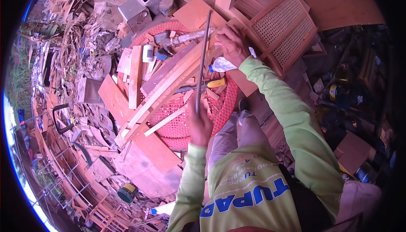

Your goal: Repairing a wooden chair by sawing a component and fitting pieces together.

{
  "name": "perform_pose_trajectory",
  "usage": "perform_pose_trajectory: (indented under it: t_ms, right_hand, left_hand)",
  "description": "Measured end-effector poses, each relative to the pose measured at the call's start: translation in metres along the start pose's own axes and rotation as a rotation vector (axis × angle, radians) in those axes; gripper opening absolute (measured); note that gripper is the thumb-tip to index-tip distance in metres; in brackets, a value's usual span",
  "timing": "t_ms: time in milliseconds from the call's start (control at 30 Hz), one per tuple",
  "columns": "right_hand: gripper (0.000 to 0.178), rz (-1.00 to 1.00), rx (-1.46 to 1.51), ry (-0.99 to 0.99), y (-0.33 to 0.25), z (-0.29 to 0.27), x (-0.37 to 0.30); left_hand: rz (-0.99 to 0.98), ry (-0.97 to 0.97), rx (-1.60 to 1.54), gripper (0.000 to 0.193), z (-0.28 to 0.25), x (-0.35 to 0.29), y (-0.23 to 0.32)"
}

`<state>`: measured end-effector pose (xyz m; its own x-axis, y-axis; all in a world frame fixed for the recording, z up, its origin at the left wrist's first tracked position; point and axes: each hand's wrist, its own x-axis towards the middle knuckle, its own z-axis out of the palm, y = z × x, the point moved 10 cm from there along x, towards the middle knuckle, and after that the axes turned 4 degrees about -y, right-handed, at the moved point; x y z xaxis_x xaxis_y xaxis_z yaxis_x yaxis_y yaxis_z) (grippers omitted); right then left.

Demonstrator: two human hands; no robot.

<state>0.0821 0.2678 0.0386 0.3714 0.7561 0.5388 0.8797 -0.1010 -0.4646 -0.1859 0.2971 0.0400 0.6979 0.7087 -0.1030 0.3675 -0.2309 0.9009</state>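
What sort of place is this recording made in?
Most likely an open-air woodworking or furniture workshop: offcut planks heaped on a red basket, a cane-panelled wooden frame, and the left hand holding a long metal rod.

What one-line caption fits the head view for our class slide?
Left hand holds a long metal rod upright while right hand rests on wood pieces above a red basket.

Rod [202,58]: dull grey metal, smooth. Curved slats [169,81]: bare matt wood. Basket [177,126]: red woven plastic. Chair panel [281,24]: woven cane.
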Motion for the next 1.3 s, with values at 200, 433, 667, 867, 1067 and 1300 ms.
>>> perform_pose_trajectory:
  t_ms: [200, 433, 667, 867, 1067, 1300]
  right_hand:
    - [0.028, 0.016, -0.022, 0.041, -0.001, 0.001, 0.003]
    - [0.027, 0.041, -0.006, 0.037, -0.002, -0.001, 0.002]
    - [0.027, 0.015, 0.024, 0.035, -0.001, -0.003, 0.008]
    - [0.027, 0.027, 0.05, 0.059, 0.001, 0.001, -0.002]
    - [0.027, 0.06, 0.081, 0.091, 0.003, 0.0, -0.005]
    - [0.027, 0.027, 0.019, 0.047, -0.003, -0.008, 0.002]
  left_hand:
    - [0.149, 0.018, -0.009, 0.038, 0.031, 0.075, 0.016]
    - [-0.077, 0.001, -0.042, 0.043, 0.001, -0.005, -0.002]
    - [-0.088, 0.001, -0.012, 0.041, -0.023, -0.057, -0.001]
    - [0.091, -0.036, 0.06, 0.041, 0.043, 0.083, 0.003]
    - [-0.002, -0.022, -0.097, 0.04, 0.038, 0.074, -0.01]
    - [0.311, 0.179, -0.201, 0.044, -0.05, 0.0, 0.064]
